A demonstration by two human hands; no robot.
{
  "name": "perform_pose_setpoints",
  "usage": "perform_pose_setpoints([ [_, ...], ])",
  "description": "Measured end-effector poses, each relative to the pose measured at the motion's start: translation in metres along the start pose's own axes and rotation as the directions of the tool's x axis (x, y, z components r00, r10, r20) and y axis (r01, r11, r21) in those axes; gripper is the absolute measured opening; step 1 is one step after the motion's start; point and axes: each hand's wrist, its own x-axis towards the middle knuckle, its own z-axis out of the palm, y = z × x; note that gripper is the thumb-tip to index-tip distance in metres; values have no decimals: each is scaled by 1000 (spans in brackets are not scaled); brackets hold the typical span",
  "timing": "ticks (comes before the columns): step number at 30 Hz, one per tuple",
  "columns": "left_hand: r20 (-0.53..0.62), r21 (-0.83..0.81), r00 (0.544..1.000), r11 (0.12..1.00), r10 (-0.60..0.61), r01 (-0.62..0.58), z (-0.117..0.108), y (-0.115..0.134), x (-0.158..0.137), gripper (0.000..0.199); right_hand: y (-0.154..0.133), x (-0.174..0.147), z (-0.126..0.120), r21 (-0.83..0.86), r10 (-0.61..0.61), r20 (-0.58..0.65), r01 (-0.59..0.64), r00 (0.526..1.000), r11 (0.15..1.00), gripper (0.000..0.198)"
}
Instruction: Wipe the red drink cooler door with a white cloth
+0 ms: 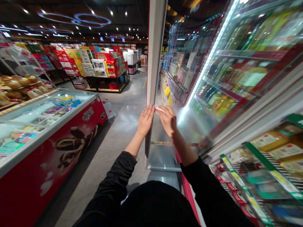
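A glass cooler door (pixel 153 78) with a pale frame stands swung open in front of me. My left hand (pixel 145 121), a ring on one finger, grips the frame's edge with its fingers close together; its thumb is hidden. Just beside it, on the inner side of the door, my right hand (pixel 168 121) is closed around a small white wipe (pixel 159 109), pressed near the frame. Only part of the wipe shows, so I cannot tell whether it is paper or cloth. The fingertips of both hands nearly meet.
To the right, the open cooler holds shelves of bottles (pixel 281 142) with green price rails (pixel 262 156). A red chest freezer (pixel 78 138) runs along the left. Behind it are stacked boxes (pixel 99 64) on a low stand, and a white plastic bag (pixel 109 108) sits on the floor.
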Motion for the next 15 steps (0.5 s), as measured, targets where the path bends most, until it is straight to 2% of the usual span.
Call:
perform_pose_setpoints([
  [2,-9,2,1000,1000,0,0,0,0,1,67,8,-8,-4,-37,48,-1,-48,999,998,38],
  [6,-7,15,1000,1000,-22,22,2,4,2,67,18,-5,-7,-53,179,-189,-192,965,980,36],
  [8,-6,23,999,999,-34,34,3,7,3,65,15,0,-4,-11,195,-224,-203,955,979,36],
  [13,44,48,995,995,-92,90,4,14,6,68,13,-9,1,14,40,-41,-40,998,999,41],
  [15,58,44,993,994,-106,103,3,15,8,68,20,-16,-3,-29,60,-47,-62,997,998,41],
])
